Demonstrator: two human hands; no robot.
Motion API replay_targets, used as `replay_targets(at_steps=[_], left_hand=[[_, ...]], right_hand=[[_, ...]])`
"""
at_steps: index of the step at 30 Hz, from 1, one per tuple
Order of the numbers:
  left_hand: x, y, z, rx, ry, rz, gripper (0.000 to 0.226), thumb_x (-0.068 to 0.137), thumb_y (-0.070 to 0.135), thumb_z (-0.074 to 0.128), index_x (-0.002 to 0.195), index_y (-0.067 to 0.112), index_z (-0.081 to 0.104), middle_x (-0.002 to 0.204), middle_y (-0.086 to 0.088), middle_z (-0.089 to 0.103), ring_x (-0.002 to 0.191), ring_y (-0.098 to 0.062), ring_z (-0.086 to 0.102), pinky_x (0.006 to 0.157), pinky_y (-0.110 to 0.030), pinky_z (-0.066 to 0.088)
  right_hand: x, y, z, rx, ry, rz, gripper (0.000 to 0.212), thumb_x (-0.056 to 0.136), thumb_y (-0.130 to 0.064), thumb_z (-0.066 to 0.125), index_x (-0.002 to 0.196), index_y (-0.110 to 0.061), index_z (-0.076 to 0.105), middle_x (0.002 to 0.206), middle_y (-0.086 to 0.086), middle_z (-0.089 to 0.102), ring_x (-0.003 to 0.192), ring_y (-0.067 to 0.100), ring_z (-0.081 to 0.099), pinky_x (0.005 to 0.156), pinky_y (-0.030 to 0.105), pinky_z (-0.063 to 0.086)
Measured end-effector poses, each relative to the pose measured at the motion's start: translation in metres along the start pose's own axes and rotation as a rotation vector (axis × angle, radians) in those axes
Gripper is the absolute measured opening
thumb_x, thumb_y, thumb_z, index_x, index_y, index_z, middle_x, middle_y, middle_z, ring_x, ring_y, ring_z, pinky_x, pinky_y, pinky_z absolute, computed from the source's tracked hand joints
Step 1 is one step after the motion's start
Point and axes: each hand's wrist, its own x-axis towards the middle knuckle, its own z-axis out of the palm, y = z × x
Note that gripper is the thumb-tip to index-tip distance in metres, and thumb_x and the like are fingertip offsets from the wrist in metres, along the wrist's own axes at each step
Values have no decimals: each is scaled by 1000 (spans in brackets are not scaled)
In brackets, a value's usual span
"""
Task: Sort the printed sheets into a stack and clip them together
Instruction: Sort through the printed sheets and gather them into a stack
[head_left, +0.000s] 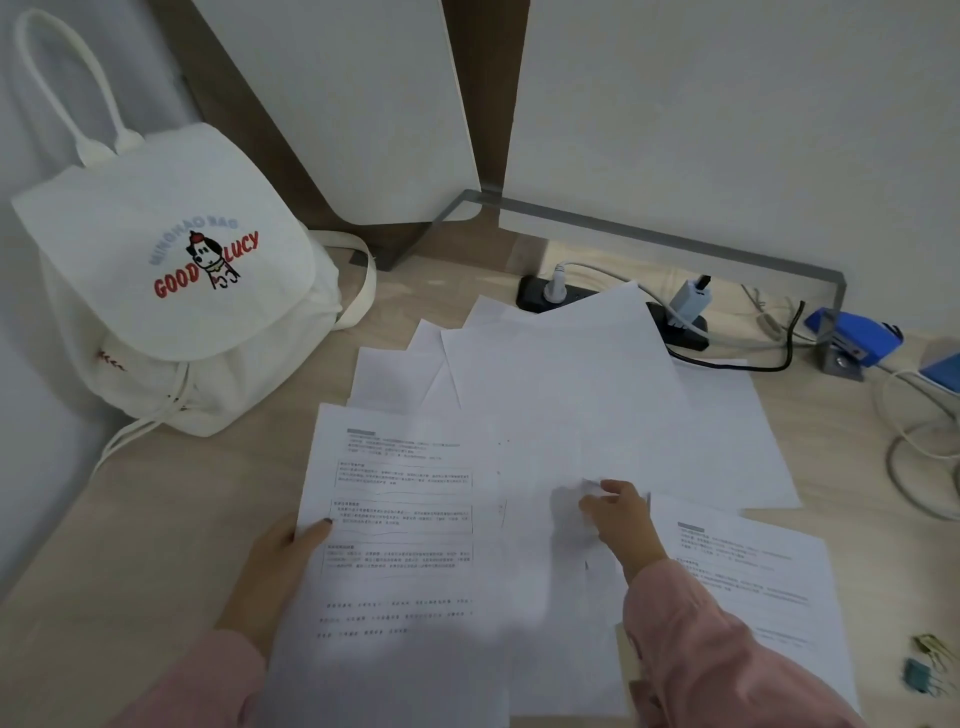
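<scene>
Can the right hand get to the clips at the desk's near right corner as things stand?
Probably yes. The clips lie uncovered on bare desk right of that sleeve, nothing between. But the right hand seems to pinch a sheet and would have to let go first.

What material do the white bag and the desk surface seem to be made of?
White bag: probably cotton canvas, matte. It slumps in soft folds and has drawstrings. Desk surface: light wood or wood-look laminate, smooth. Faint grain shows, but I cannot tell which of the two it is.
</scene>
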Motion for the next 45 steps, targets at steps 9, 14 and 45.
replay_targets(at_steps=[9,14,45], left_hand=[[-13,-14,12,-184,-66,-106,18,91,9,53,106,13,61,82,2,69,68,-16,68,49,-25,48],[-15,-13,11,-184,-84,-32,23,92,6,49,109,20,59,96,5,68,70,-7,69,50,-17,49],[-1,-9,46,-378,-33,-88,29,91,29,54,118,18,51,98,-4,62,85,-20,59,71,-35,48]], right_hand=[[-8,6,14,83,-168,-47,7,84,-5,51,80,-8,56,67,9,51,66,24,49,64,34,42],[-12,0,-1,-43,-21,-293,19,86,-3,47,72,-11,58,67,11,56,64,23,50,61,30,40],[-95,29,25,489,-396,108,15,87,4,48,88,-5,60,74,8,65,58,15,63,54,23,56]])
